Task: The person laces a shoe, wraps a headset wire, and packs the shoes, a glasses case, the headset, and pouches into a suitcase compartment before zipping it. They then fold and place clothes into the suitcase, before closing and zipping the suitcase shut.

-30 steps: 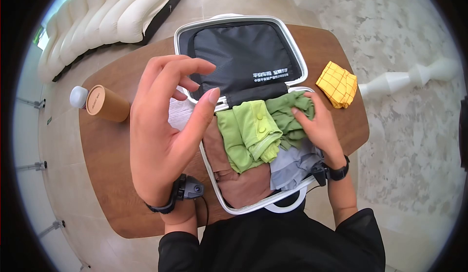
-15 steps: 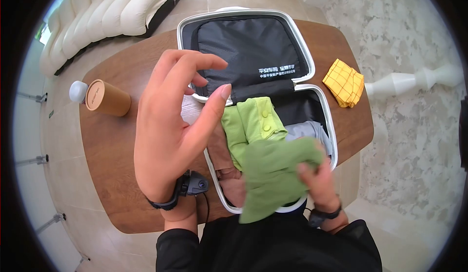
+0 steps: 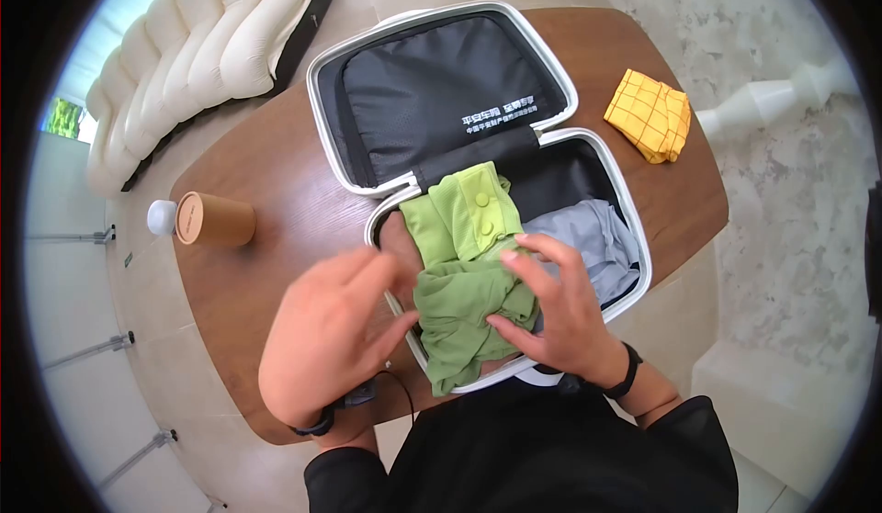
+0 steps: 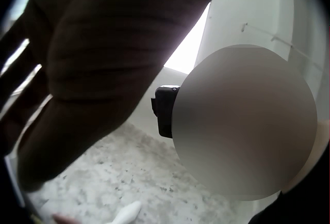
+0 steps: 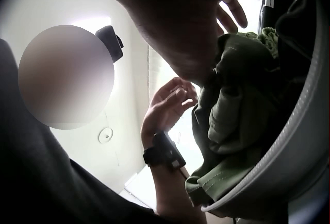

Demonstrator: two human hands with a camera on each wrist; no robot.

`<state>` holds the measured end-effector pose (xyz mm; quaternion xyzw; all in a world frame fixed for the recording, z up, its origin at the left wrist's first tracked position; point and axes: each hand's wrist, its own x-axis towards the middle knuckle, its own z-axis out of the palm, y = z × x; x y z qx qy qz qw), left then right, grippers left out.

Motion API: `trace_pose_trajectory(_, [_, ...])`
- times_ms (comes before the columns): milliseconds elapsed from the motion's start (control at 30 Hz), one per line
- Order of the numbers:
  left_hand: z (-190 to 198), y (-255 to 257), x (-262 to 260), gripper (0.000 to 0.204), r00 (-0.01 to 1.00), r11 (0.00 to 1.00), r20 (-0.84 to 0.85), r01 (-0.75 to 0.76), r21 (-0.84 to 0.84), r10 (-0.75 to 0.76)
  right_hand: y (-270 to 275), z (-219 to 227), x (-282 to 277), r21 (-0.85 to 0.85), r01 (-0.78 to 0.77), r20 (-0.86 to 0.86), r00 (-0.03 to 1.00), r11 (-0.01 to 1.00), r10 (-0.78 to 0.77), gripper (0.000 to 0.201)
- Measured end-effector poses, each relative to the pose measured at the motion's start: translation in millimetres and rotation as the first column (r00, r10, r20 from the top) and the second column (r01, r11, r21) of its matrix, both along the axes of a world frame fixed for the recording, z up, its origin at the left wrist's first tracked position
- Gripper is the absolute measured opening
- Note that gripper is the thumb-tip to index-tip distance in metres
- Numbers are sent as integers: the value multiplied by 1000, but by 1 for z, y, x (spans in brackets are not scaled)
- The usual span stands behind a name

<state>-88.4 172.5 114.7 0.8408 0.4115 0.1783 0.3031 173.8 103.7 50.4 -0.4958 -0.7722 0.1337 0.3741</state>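
Note:
A dark green garment [image 3: 469, 320] lies crumpled over the near left part of the open suitcase [image 3: 645, 260], its lower end draped across the rim. My right hand [image 3: 574, 315] is at the garment's right side, thumb and fingers spread apart, fingertips right at the cloth. Close to its left side is my left hand [image 3: 322, 338], blurred, with fingers loosely bent and nothing held. A lime green garment with buttons [image 3: 459, 210] is folded above the dark green one. Grey clothing [image 3: 593, 242] fills the right side, and a bit of brown clothing [image 3: 397, 239] shows at the left.
The suitcase lid [image 3: 413, 90], lined in black, lies back on the wooden table [image 3: 266, 320]. A yellow checked cloth [image 3: 648, 116] is at the far right. On the left stand a brown cardboard canister [image 3: 219, 220] and a white-capped container [image 3: 161, 217].
My right hand has lifted the dark green garment from the far right corner and laid it at the near left, then loosened. My left hand has come down toward the garment.

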Motion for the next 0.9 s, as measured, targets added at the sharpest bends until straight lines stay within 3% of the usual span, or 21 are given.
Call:
trace_pose_trajectory(33, [-3, -8, -6, 32, 983, 997, -175, 46, -68, -57, 2, 2, 3, -1, -5, -13, 1000, 1000, 5, 55])
trace_pose_trajectory(100, [-16, -25, -6, 34, 973, 985, -206, 71, -159, -103, 6, 3, 10, -78, -281, 137, 947, 957, 289, 48])
trace_pose_trajectory(133, [-22, -30, -3, 37, 978, 976, -147, 120, -182, -148, 6, 2, 11, -128, -342, 105, 929, 931, 356, 42])
trace_pose_trajectory(267, [-50, -51, 6, 40, 985, 974, -105, 117, -195, -139, 1, -5, 13, -153, -357, 188, 905, 922, 382, 45])
trace_pose_trajectory(333, [-54, -56, 13, 43, 984, 989, -154, 73, -132, -93, -3, 5, 13, -279, -361, 209, 882, 890, 423, 54])
trace_pose_trajectory(467, [-63, -64, 29, 51, 965, 996, -256, 36, -76, -55, -5, 14, 13, -371, -373, 171, 873, 850, 457, 62])
trace_pose_trajectory(533, [-69, -69, 33, 54, 949, 1000, -313, -27, -6, 24, -3, 12, 10, -414, -386, 247, 824, 825, 509, 70])
trace_pose_trajectory(667, [-74, -83, 39, 54, 919, 994, -387, -100, -37, 78, -7, 4, -2, -429, -360, 334, 789, 829, 515, 72])
trace_pose_trajectory(733, [-78, -90, 39, 57, 931, 973, -287, -197, 120, 224, -11, -1, -5, -331, -336, 485, 741, 882, 464, 73])
trace_pose_trajectory(867, [-68, -94, 33, 63, 956, 983, -251, -118, 144, 151, -12, -8, -1, -334, -319, 454, 770, 887, 448, 73])
trace_pose_trajectory(900, [-59, -94, 32, 65, 979, 995, -195, -42, 89, 58, -11, -10, -1, -282, -328, 442, 790, 902, 426, 62])
